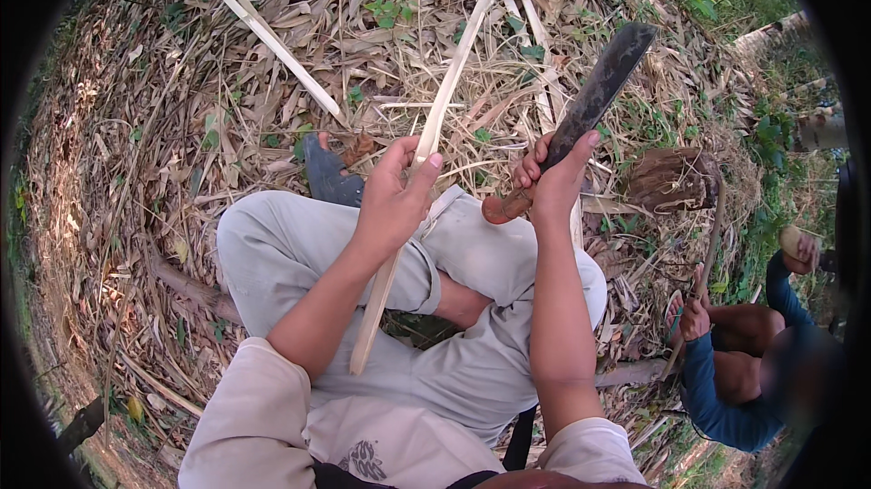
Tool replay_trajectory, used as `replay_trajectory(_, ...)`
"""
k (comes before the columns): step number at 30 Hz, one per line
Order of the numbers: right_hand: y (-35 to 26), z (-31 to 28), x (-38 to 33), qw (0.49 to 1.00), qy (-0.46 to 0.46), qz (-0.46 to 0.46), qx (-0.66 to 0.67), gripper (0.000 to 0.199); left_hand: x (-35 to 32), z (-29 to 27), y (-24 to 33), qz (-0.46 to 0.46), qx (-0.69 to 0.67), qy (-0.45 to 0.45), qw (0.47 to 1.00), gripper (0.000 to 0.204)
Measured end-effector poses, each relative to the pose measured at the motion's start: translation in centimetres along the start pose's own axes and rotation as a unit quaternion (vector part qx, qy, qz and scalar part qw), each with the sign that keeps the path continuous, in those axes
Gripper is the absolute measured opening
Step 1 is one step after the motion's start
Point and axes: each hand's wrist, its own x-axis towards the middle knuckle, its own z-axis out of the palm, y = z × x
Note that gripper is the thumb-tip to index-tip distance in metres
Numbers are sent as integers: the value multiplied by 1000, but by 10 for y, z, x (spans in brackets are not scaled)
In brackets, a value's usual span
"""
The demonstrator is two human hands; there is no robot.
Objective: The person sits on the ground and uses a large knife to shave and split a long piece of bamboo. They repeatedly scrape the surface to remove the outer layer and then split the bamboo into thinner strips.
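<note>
My left hand is closed round a long pale strip of split wood or bamboo. The strip runs from over my lap up past the top edge of the view. In my right hand is a machete, gripped by its reddish-brown wooden handle. Its dark, broad blade points up and to the right, apart from the strip. Both hands are above my crossed legs in light grey trousers.
More pale strips lie on the dry leaf litter at the upper left. A cut log stump stands right of the machete. Beyond it, at far right, another person in a blue sleeve sits holding a stick. A dark sandal shows by my left knee.
</note>
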Motion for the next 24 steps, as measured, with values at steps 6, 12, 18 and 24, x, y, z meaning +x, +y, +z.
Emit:
replay_trajectory(6, 15, 4, -10, 921, -170, -248, -249, 73, -2, 0, 2, -19, -43, -59, 997, 30)
replay_trajectory(12, 11, 21, -21, 842, -201, -324, -382, 71, -6, 1, 8, -45, -76, -56, 995, 25)
replay_trajectory(18, 12, 21, -24, 809, -216, -349, -421, 75, -11, 5, 6, -41, -53, -47, 997, 23)
replay_trajectory(24, 14, 22, -24, 806, -218, -360, -416, 77, -16, 7, 13, -45, -26, -28, 998, 20)
